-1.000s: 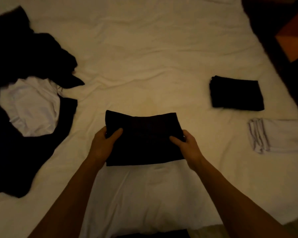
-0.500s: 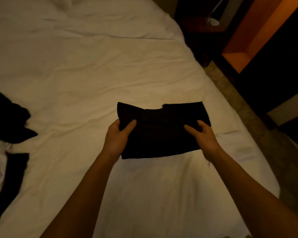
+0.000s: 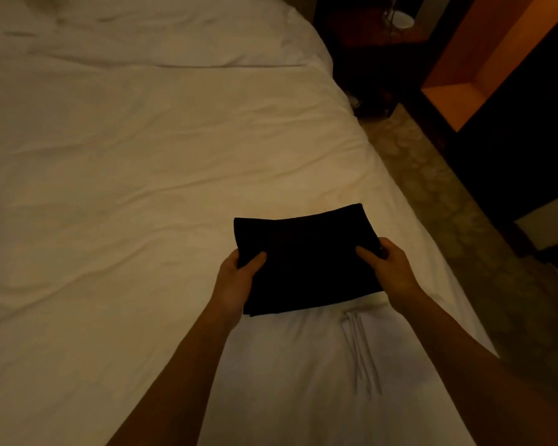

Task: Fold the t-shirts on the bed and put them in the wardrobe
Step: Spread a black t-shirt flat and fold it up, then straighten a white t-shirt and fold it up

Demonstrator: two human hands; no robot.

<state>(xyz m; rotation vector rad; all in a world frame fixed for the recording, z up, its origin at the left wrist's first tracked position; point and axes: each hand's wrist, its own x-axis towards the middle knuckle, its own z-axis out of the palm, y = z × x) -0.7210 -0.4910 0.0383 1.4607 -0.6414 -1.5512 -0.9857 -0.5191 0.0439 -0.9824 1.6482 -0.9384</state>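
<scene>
1. Black cloth folded into a flat rectangle, the folded black t-shirt (image 3: 303, 262), is held up over the near right part of the bed (image 3: 126, 188).
2. The left hand (image 3: 236, 284) grips its left edge, thumb on top and fingers curled underneath; the right hand (image 3: 388, 272) grips the right edge the same way, thumb pressed on the top face.
3. An orange-lit open compartment (image 3: 458, 101) shows at the upper right inside dark furniture; whether anything lies in it cannot be told.
4. The bed's right edge runs diagonally from the top middle down to the lower right, just beside the right hand. A strip of patterned floor (image 3: 448, 194) separates that edge from the dark furniture.
5. White rumpled sheet spreads wide to the left and beyond the shirt.
6. Folded white cloth (image 3: 361, 349), with layered edges showing, lies on the sheet just below the shirt, between the forearms.
7. A small lamp (image 3: 400, 17) stands on a dark bedside stand at the top right.
</scene>
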